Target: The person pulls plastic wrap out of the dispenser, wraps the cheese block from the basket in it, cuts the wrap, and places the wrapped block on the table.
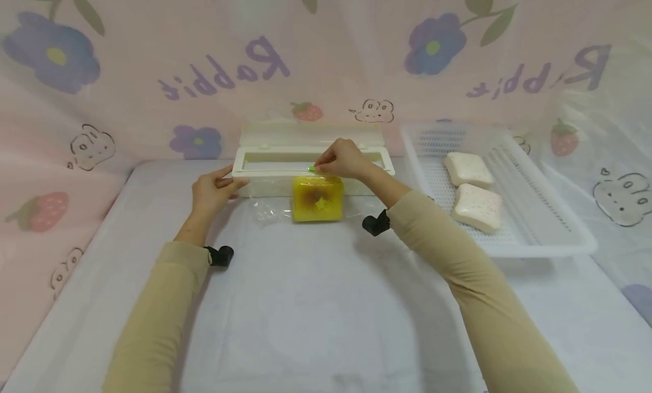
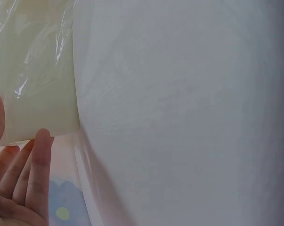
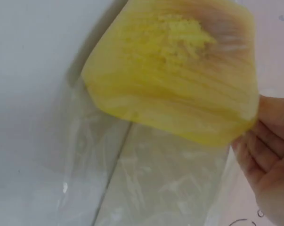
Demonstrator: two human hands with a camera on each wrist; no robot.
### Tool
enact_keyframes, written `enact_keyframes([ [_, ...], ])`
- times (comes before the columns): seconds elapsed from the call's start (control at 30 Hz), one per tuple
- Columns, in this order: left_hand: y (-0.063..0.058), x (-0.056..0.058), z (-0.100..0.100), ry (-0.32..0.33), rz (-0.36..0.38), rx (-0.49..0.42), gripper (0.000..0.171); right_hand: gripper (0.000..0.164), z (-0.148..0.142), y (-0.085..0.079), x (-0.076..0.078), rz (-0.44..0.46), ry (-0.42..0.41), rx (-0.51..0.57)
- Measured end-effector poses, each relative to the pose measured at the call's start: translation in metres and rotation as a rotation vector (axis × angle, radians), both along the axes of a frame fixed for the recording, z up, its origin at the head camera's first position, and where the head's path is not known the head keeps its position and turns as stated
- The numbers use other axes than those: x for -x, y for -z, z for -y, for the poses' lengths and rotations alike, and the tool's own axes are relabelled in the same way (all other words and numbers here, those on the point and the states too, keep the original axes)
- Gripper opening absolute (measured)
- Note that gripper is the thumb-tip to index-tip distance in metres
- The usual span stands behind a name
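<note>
A long white cling film dispenser (image 1: 270, 187) stands at the back with its lid (image 1: 311, 135) raised. My left hand (image 1: 211, 192) grips its left end, thumb on the front; in the left wrist view the fingers (image 2: 40, 162) reach that end. Over the dispenser's front edge, my right hand (image 1: 343, 159) pinches a small bright green slide cutter (image 1: 312, 169). Just below it, a yellow square bread-like piece (image 1: 318, 203) with a browned patch and a yellow star lies against the front. Clear cling film (image 1: 270, 209) covers it and spreads out to both sides.
On the right stands a white perforated plastic basket (image 1: 540, 248) holding two pale, speckled bread-shaped pieces (image 1: 470, 170). A white cloth (image 1: 305, 314) covers the table. Behind hangs a pink curtain (image 1: 336, 53) with rabbit and flower prints.
</note>
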State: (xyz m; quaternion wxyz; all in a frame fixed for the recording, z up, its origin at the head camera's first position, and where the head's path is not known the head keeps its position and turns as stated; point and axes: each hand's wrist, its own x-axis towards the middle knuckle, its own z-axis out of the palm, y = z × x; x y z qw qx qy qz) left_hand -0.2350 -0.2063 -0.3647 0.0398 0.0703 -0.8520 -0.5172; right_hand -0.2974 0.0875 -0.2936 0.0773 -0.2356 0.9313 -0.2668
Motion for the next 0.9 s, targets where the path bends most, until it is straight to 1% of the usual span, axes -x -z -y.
enact_keyframes([
  [0.23,0.002,-0.001,-0.001,0.000,-0.019,0.014,0.070,0.018,-0.011,-0.001,0.000,-0.027,-0.019,-0.013],
  [0.4,0.001,0.001,-0.002,-0.004,-0.026,-0.009,0.069,0.018,-0.018,-0.003,0.000,-0.030,-0.007,-0.011],
  [0.47,0.001,0.001,-0.004,-0.003,-0.029,-0.027,0.068,0.018,-0.027,-0.005,-0.001,-0.040,-0.009,-0.021],
  [0.63,0.000,0.002,-0.002,-0.002,-0.035,-0.027,0.069,0.018,-0.050,-0.009,-0.003,-0.038,0.027,-0.033],
  [0.77,-0.001,0.001,0.001,-0.007,-0.031,-0.019,0.068,0.019,-0.057,-0.008,-0.002,-0.031,0.040,-0.044],
  [0.9,-0.001,-0.001,0.000,-0.001,-0.019,-0.022,0.069,0.019,-0.063,-0.010,-0.001,-0.024,0.049,-0.086],
])
